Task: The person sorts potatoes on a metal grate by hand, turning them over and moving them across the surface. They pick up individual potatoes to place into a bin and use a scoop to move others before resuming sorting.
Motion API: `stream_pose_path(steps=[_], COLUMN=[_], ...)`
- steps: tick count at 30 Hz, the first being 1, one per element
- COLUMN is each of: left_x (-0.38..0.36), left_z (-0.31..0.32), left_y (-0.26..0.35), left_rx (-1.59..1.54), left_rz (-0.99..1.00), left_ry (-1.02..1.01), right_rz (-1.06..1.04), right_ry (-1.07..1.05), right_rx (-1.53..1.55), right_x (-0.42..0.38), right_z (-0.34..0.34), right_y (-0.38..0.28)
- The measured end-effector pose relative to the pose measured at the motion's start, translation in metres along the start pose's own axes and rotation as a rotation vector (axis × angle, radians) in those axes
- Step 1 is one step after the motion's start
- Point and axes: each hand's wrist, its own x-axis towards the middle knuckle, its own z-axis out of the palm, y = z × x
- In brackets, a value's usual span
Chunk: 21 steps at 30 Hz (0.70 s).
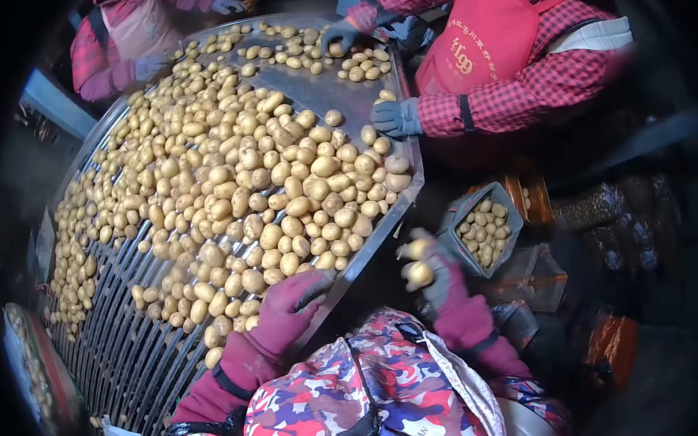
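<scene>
Maroon gloves (291, 309), camouflage-print apron (360, 401).

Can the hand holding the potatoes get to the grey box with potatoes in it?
Probably yes. The right hand, holding yellow potatoes, sits just beside the grey plastic box of potatoes, off the metal sorting table. Nothing shows between them.

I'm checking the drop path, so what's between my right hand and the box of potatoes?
In the head view, nothing: only a dark gap separates the right hand, which holds potatoes, from the box just beyond it.
</scene>
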Motion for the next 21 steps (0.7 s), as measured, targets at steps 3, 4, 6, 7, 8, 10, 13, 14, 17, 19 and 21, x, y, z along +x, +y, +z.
stream_pose_path(steps=[3, 4, 6, 7, 8, 10, 13, 14, 17, 19, 21], left_x=[-0.003, -0.003, -0.006, -0.007, -0.011, -0.027, -0.049, -0.053, -0.068, -0.076, -0.084], left_z=[-0.004, -0.007, -0.011, -0.016, -0.021, -0.035, -0.054, -0.061, -0.073, -0.078, -0.083], left_y=[-0.002, 0.002, 0.007, 0.009, 0.009, -0.004, -0.019, -0.013, -0.023, -0.032, -0.036], left_rx=[-0.007, -0.012, -0.014, 0.049, 0.114, 0.308, 0.563, 0.693, 0.862, 0.948, 0.941], left_rz=[-0.016, -0.035, -0.055, -0.044, -0.04, 0.013, 0.036, -0.026, -0.186, -0.267, -0.304], left_ry=[0.015, 0.018, 0.015, 0.008, 0.008, 0.024, 0.037, 0.034, 0.003, 0.005, 0.016], right_rz=[-0.148, -0.323, -0.3, -0.259, -0.223, -0.173, -0.025, 0.07, 0.1, 0.014, -0.158], right_ry=[0.544, 0.554, 0.798, 0.876, 0.654, 0.515, 0.182, 0.07, -0.155, -0.266, -0.233], right_rx=[0.067, -0.104, 0.032, 0.076, 0.408, 0.344, 0.087, -0.037, -0.149, -0.1, -0.167], right_x=[0.025, 0.045, 0.043, 0.037, 0.04, 0.026, 0.01, 0.001, 0.019, 0.066, 0.096], right_z=[-0.105, -0.17, -0.199, -0.213, -0.286, -0.265, -0.17, -0.111, 0.009, 0.03, 0.067], right_y=[0.017, 0.039, 0.022, 0.015, 0.037, 0.056, 0.025, 0.005, -0.032, -0.015, -0.015])
